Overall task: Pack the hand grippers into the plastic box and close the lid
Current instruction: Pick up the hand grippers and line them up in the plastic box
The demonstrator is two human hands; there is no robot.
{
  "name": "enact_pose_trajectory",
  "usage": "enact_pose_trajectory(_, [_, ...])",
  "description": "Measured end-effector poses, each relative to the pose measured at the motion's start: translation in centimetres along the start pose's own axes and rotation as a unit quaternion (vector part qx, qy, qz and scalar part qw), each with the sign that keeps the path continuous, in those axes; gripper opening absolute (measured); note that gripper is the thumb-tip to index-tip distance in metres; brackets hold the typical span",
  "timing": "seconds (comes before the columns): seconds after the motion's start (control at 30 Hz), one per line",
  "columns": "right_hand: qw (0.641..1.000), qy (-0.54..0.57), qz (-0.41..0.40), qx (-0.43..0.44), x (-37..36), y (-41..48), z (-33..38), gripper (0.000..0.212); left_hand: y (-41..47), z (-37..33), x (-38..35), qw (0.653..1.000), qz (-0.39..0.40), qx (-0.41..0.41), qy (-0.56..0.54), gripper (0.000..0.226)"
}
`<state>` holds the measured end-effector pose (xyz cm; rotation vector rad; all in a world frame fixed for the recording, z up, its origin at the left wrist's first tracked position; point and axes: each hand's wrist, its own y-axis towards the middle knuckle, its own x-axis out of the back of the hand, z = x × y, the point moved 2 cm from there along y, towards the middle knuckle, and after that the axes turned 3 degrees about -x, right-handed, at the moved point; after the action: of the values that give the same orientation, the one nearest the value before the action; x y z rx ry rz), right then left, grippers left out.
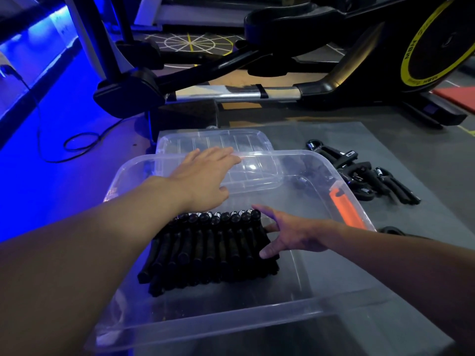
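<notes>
A clear plastic box (205, 322) sits on the floor in front of me. Inside it stands a tight row of several black hand grippers (205, 247). My right hand (288, 235) is inside the box, its spread fingers touching the right end of that row. My left hand (205, 176) reaches over the box's far rim with straight fingers, resting at the edge of the clear lid (218, 142) that lies behind the box. Several more black hand grippers (365, 173) lie loose on the mat to the right of the box.
An orange latch (347, 206) shows on the box's right wall. The box stands on a grey mat (424, 227). An exercise machine (282, 60) stands just behind, with a black cable (79, 142) looped on the blue-lit floor at the left.
</notes>
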<state>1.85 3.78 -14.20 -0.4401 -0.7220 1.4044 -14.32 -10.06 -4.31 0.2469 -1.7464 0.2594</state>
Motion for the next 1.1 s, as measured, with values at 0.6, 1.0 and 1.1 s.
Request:
enact_pose_trajectory(0.6, [0.987, -0.077, -0.121, 0.077, 1.2, -5.2, 2.2, 0.11, 0.4, -1.3, 1.2, 1.0, -0.012, -0.007, -0.021, 0.064])
enact_pose_trajectory(1.0, [0.855, 0.031, -0.481, 0.191, 10.1, -15.7, -0.5, 0.026, 1.3, -14.7, 1.5, 0.98, -0.117, -0.098, -0.131, 0.05])
enact_pose_trajectory(1.1, [0.849, -0.001, -0.516, 0.113, 12.2, -16.4, -5.8, 0.024, 1.0, -18.6, 0.2, 0.978, -0.084, -0.144, -0.123, 0.067])
